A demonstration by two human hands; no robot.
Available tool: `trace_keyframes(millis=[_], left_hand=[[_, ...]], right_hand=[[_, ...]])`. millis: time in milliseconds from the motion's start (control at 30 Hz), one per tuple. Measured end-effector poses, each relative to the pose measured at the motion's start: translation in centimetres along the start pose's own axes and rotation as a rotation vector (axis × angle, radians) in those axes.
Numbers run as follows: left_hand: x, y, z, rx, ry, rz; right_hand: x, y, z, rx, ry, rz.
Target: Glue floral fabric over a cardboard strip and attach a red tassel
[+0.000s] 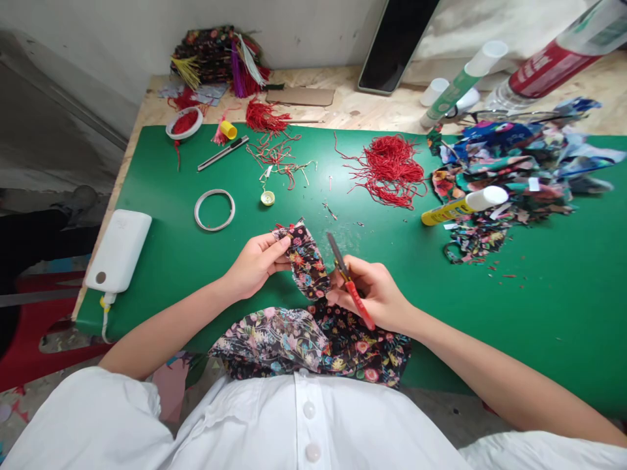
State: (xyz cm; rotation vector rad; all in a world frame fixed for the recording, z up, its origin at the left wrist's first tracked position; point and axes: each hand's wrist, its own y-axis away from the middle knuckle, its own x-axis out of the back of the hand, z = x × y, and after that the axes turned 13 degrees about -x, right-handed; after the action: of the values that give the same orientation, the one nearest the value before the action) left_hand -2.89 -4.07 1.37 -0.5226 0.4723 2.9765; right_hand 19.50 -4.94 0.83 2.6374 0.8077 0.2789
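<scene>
My left hand pinches the upper left end of a small dark floral fabric piece, with a bit of red at its top edge. At the piece's lower right end, the fingertips of my right hand touch it. Red-handled scissors rest in that same right hand, blades pointing up and away from me; whether the blades are apart I cannot tell. A larger floral cloth spreads below both hands at the table's near edge, against my white shirt.
On the green mat lie red cords, fabric scraps, a glue stick, a craft knife and a tape roll. A white power bank sits left. A phone leans at the back.
</scene>
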Motion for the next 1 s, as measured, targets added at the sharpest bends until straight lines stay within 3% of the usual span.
trace_keyframes(millis=[233, 333, 567, 733, 867, 1000], left_hand=[[0.2, 0.6, 0.5, -0.018, -0.067, -0.117], [0.3, 1.0, 0.6, -0.035, -0.142, -0.194], [0.8, 1.4, 0.6, -0.138, -0.391, -0.531], [0.8, 1.3, 0.8, -0.233, -0.628, -0.625], [0.7, 1.2, 1.3, -0.189, -0.636, -0.704], [0.7, 1.1, 1.5, -0.204, -0.687, -0.76]], right_hand=[[0.4, 0.0, -0.2, 0.023, 0.098, 0.048], [0.5, -0.1, -0.1, -0.017, -0.032, 0.041], [-0.4, -0.2, -0.3, -0.104, -0.49, -0.189], [-1.0, -0.3, -0.2, -0.158, -0.577, -0.007], [-1.2, -0.5, -0.3, -0.173, -0.669, 0.047], [-1.3, -0.6, -0.4, -0.152, -0.615, 0.117]])
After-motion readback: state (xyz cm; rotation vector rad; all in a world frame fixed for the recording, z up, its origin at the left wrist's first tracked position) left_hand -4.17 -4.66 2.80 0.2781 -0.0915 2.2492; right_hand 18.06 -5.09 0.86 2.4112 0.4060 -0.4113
